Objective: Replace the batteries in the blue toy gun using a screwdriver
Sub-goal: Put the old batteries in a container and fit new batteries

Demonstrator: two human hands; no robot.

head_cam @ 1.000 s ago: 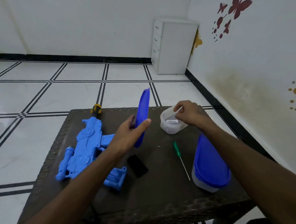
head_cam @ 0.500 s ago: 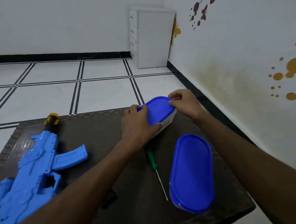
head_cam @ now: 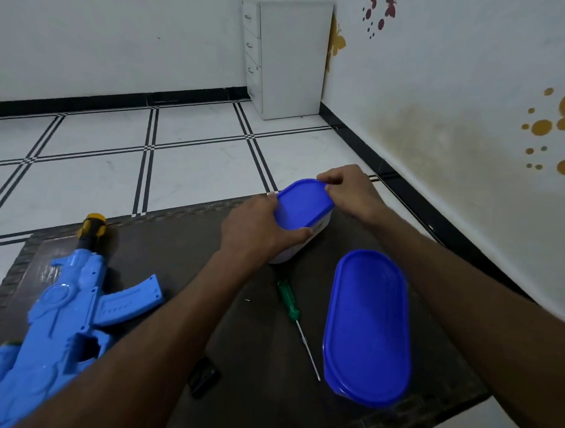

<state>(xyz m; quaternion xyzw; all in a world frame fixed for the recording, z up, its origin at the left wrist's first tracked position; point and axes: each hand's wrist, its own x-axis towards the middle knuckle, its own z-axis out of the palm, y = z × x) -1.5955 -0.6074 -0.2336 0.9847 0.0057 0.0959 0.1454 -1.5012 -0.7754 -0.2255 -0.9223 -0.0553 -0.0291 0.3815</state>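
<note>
Both hands grip a small blue-lidded container (head_cam: 302, 208): left hand (head_cam: 257, 230) wraps its near end, right hand (head_cam: 347, 192) pinches the far rim. Blue toy gun (head_cam: 56, 316) lies left of them, green screwdriver (head_cam: 291, 307) just below.

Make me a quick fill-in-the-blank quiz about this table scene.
1. Both hands grip the far box's blue ____.
2. The screwdriver has a ____ handle.
3. The toy gun lies by the ____ arm.
4. The near box is ____.

Missing words: lid; green; left; closed
</note>
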